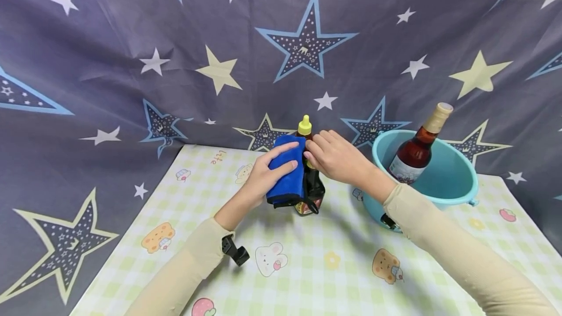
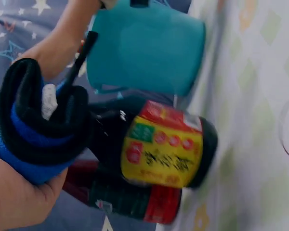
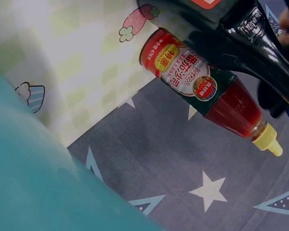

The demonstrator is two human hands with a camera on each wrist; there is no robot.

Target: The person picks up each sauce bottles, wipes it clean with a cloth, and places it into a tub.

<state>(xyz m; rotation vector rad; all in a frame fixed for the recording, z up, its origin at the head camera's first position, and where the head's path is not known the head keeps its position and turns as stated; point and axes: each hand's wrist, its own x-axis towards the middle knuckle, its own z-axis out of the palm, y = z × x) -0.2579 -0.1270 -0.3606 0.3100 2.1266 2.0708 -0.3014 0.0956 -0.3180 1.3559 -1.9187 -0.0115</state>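
My left hand grips a folded blue cloth with black edging and a white tag, fingers and thumb spread around its side. My right hand has curled fingers, their tips pinching the upper right edge of the cloth beside the bottle necks. Right behind and below the cloth stands a dark sauce bottle with a yellow and red label, partly covered in the head view. Beyond it is a ketchup bottle with a yellow nozzle cap. A black strap sticks out from the cloth.
On the right stands a teal bucket, under the right forearm. A tall amber glass bottle leans inside it, its neck above the rim. The table has a checked cartoon cover; a starred curtain hangs behind.
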